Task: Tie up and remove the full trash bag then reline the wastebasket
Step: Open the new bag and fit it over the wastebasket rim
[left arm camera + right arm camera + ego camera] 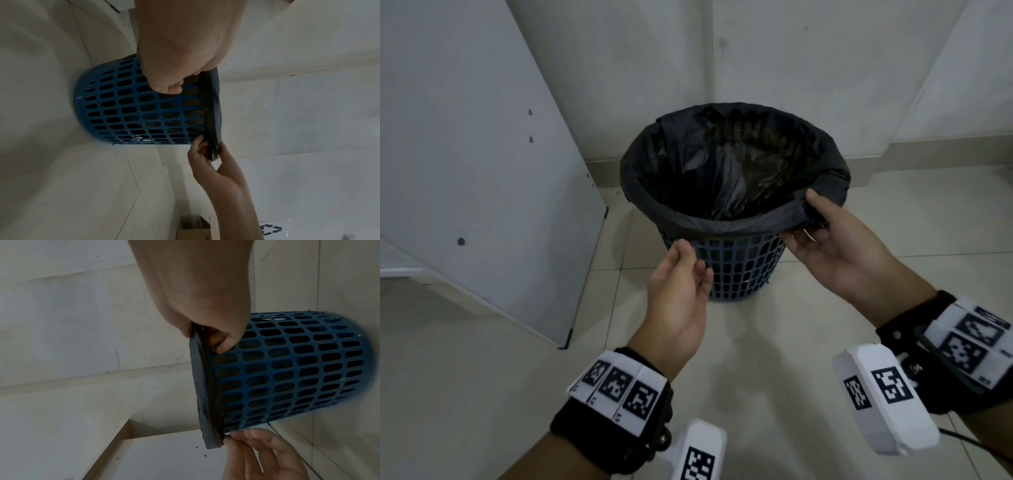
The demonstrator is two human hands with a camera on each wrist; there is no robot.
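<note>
In the head view, a blue lattice wastebasket [736, 270] stands upright on the pale tiled floor [482, 394], near the corner of grey walls, its mouth facing up. A black trash bag [722, 171] lines it, the edge folded over the rim. A white panel [465, 154] leans at the left, close beside the basket. The right hand [835, 246] pinches the folded bag edge at the near right rim, thumb on top and fingers beneath. The left hand [681, 284] sits at the near left rim with relaxed, slightly bent fingers, holding nothing.

In the left wrist view, the picture is turned sideways: the wastebasket [133, 105] shows its lattice wall, and the bag [212, 113] bands its rim. The right hand [207, 160] grips that band. A cardboard box [193, 230] and a sheet with a recycling symbol [270, 229] lie beyond.

In the right wrist view, the right hand [213, 331] clamps the bag edge [205, 394], and the left hand's fingers [246, 444] touch the band at its lower end. The white panel [154, 459] lies behind.
</note>
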